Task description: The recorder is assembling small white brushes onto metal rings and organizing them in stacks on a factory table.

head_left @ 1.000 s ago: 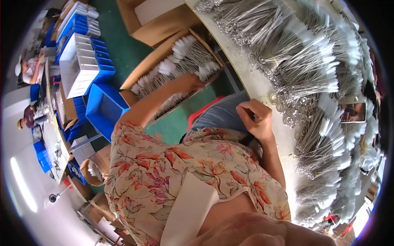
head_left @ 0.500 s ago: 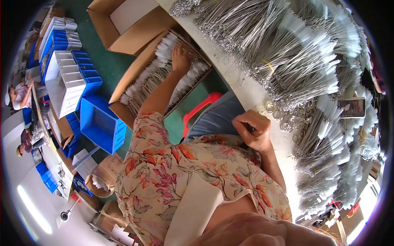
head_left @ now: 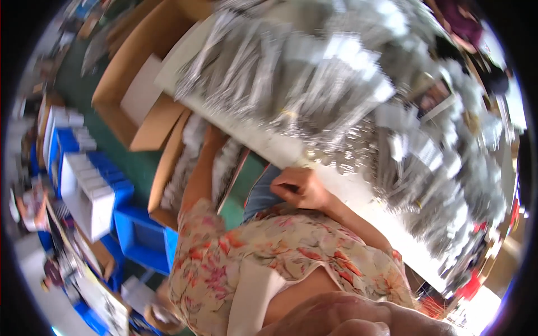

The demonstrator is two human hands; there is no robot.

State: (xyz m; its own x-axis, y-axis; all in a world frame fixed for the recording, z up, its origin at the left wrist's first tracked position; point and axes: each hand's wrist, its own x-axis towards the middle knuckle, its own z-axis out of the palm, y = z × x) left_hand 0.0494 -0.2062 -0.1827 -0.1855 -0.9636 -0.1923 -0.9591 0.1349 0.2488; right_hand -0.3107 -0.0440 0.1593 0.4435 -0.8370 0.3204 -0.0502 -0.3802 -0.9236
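My left arm reaches into a cardboard box (head_left: 166,173) packed with thin wire brushes (head_left: 189,143) that have white bristles. My left hand (head_left: 214,137) is down at the box's far end beside the table edge; its fingers are hidden and blurred. Over my lap, by the table's near edge, my right hand (head_left: 301,187) is curled into a loose fist, with nothing visible in it. Bundles of the same kind of wire brush (head_left: 336,73), with looped metal ends, are heaped across the pale table (head_left: 350,187), smeared by motion.
A phone (head_left: 432,99) lies on the brush heap. Another open carton (head_left: 115,75) stands beyond the packed box. To the left are a blue bin (head_left: 144,241) and a white crate (head_left: 84,196). People show at the far left (head_left: 35,210) and upper right (head_left: 459,25).
The view has turned, so the table swings across toward the upper left. My left hand has gone deeper between box and table edge, its fingers now out of sight. My right hand stays curled.
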